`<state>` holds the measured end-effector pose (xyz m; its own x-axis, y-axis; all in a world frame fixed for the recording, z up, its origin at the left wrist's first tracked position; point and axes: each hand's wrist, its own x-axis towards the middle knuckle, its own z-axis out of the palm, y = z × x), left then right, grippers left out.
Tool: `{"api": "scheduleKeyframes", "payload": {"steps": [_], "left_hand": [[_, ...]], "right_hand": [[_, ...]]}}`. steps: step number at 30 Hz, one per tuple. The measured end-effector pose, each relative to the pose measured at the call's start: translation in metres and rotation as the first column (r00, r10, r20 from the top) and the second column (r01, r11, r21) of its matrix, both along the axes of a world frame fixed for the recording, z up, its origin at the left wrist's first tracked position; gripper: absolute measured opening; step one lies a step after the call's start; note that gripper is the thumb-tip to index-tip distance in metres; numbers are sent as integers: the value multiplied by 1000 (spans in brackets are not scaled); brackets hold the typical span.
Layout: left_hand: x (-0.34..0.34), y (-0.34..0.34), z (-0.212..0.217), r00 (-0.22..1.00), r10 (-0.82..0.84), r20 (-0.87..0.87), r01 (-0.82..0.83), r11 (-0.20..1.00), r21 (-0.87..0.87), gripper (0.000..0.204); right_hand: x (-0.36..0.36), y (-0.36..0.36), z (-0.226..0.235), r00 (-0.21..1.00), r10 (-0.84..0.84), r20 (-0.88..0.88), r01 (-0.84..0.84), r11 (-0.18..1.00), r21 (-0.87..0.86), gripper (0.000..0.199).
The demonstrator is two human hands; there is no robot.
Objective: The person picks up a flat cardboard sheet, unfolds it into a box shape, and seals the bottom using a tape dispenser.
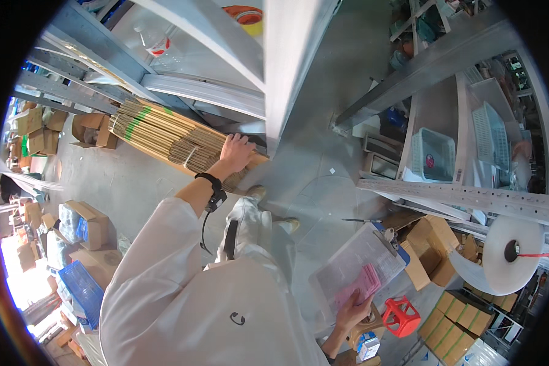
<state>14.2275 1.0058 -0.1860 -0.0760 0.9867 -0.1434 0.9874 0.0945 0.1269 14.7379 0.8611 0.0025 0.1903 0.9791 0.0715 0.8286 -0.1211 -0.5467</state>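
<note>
My left hand lies at the near right end of a long row of flattened cardboard boxes, its fingers curled over the cardboard's edge beside a white shelf post. Green tape and a white tie show on the boxes. A black strap with a small device circles my left wrist. At the lower right, my right hand is closed on a stack of flat pink packets. The packets are over a translucent plastic bin. What lies under my right fingers is partly hidden.
White shelving rises close ahead. Another rack with a pale blue basket stands right. Near my right hand are a red stool, an open carton and a plastic film roll. A blue crate sits left.
</note>
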Motion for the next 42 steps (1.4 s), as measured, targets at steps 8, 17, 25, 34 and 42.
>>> {"api": "scheduleKeyframes", "payload": {"steps": [8, 17, 25, 34, 42], "left_hand": [[60, 43, 39, 967, -254, 15, 253, 966, 46, 27], [224, 69, 120, 753, -606, 256, 576, 795, 189, 29], [313, 101, 42, 737, -408, 539, 389, 908, 154, 26], [325, 176, 58, 675, -349, 650, 380, 920, 99, 42], [407, 161, 151, 670, -483, 564, 582, 813, 5, 38]], "right_hand": [[67, 18, 3, 1000, -11, -5, 11, 998, -58, 36], [108, 46, -5, 981, -186, 48, 191, 975, -117, 39], [99, 28, 37, 922, -386, 37, 382, 920, 88, 28], [115, -38, 18, 709, -705, -33, 705, 709, 2, 17], [194, -112, -30, 311, -834, -456, 942, 334, 31, 32]]}}
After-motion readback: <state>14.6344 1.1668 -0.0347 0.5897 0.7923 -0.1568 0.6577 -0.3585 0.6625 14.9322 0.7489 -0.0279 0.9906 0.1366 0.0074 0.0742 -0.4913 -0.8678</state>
